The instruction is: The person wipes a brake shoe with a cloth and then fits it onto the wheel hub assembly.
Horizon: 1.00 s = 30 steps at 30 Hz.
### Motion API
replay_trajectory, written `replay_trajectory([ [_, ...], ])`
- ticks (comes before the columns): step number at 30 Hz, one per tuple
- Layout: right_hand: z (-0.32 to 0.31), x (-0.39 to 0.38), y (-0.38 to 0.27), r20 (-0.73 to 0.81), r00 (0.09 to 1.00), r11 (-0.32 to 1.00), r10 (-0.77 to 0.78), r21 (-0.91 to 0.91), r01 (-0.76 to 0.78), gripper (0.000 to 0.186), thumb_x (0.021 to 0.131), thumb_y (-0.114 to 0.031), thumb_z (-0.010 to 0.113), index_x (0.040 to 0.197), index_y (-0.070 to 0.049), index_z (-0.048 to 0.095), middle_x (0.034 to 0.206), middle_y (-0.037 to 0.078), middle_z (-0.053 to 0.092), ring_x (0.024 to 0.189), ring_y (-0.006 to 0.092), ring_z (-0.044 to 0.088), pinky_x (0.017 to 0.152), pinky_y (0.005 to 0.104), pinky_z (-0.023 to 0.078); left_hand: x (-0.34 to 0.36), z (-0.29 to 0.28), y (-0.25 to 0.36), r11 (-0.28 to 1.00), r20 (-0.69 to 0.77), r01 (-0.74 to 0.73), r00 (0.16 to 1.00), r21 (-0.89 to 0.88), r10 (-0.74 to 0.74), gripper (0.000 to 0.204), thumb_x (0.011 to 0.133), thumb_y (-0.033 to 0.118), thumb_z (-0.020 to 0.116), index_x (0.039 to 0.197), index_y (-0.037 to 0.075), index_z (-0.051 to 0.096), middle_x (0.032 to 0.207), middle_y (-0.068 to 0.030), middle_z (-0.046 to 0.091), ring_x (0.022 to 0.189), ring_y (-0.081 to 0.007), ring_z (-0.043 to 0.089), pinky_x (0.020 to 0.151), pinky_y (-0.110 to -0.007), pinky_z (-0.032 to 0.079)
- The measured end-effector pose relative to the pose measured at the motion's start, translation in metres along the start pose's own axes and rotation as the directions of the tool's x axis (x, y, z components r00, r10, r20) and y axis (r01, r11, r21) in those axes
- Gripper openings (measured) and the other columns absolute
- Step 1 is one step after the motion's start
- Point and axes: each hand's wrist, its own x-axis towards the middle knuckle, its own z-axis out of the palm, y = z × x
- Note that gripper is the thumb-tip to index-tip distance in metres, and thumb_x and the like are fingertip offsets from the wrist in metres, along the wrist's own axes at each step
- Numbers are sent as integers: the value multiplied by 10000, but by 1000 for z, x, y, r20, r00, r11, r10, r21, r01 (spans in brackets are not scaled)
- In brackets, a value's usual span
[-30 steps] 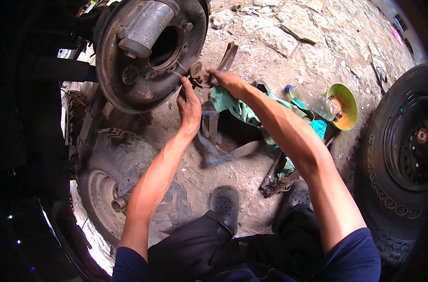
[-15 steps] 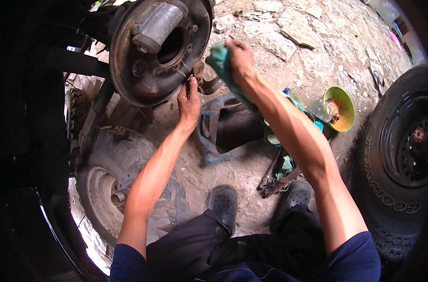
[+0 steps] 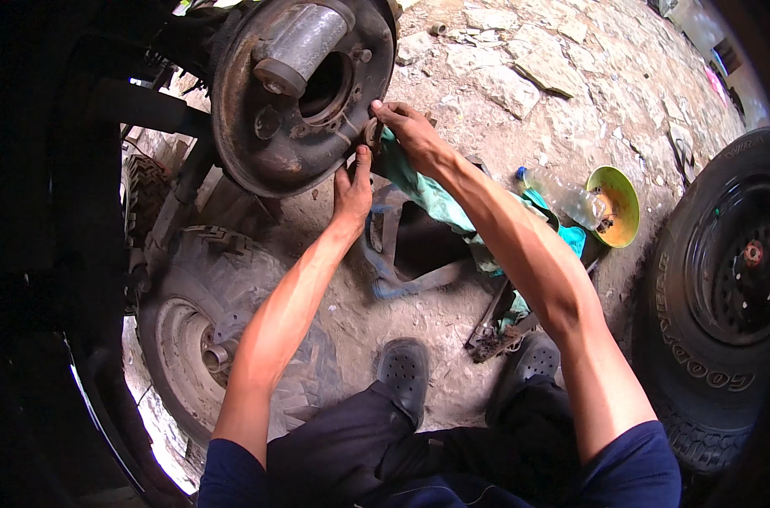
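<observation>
My left hand (image 3: 352,193) grips a rusty metal part with a round eye (image 3: 371,133) at the lower right rim of a dark round metal plate (image 3: 271,165). Most of that part is hidden behind my fingers and the cloth. My right hand (image 3: 412,140) has its fingers closed around a green cloth (image 3: 431,203) and presses it against the metal part. The cloth's loose end hangs down under my right forearm. A grey metal cylinder (image 3: 307,42) sits on the upper part of the plate, beside its central hole.
Below my hands stands a dark open container with worn bluish edges (image 3: 393,288). Right of it lie a clear plastic bottle (image 3: 563,195) and a green bowl (image 3: 626,199) with orange-brown contents. Wheels stand at the right (image 3: 677,296) and lower left (image 3: 169,339). Tools (image 3: 486,334) lie by my shoe.
My right hand has come down and left with the cloth, from apart to against the metal part. My left hand still grips the part; the view has shifted slightly.
</observation>
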Motion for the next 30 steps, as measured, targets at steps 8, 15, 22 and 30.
replay_trajectory([
  [8,-6,10,0,-40,986,970,-163,176,168,400,823,-58,721,1165,29,533,916,67,649,840,125,586,733,271,481,0,0,13,996,17,41,999,75,-42,680,948,498,534,1300,-78,450,1286,-177,541,1174,-239,502,1008,-334,370],
  [15,-8,-10,9,48,999,992,-2,126,-4,368,917,-255,656,1143,30,594,970,99,662,890,158,603,804,268,474,5,-4,0,999,25,44,999,-15,-44,657,950,510,523,1306,-37,445,1318,-119,497,1180,-202,445,1020,-330,325],
  [22,-3,-23,17,199,979,995,-34,-87,52,429,1015,-361,462,1198,3,596,1041,35,640,928,115,551,860,274,456,4,-4,-2,999,11,33,999,-33,-32,691,947,523,515,1357,-22,407,1387,-125,449,1265,-223,409,1067,-344,296],
  [30,-8,-4,-1,85,967,878,-241,-405,255,294,974,-208,552,1141,25,616,1024,114,679,925,155,619,823,300,487,3,1,0,999,-37,9,999,42,-8,758,938,543,513,1355,-76,381,1354,-207,466,1231,-271,452,1037,-361,339],
])
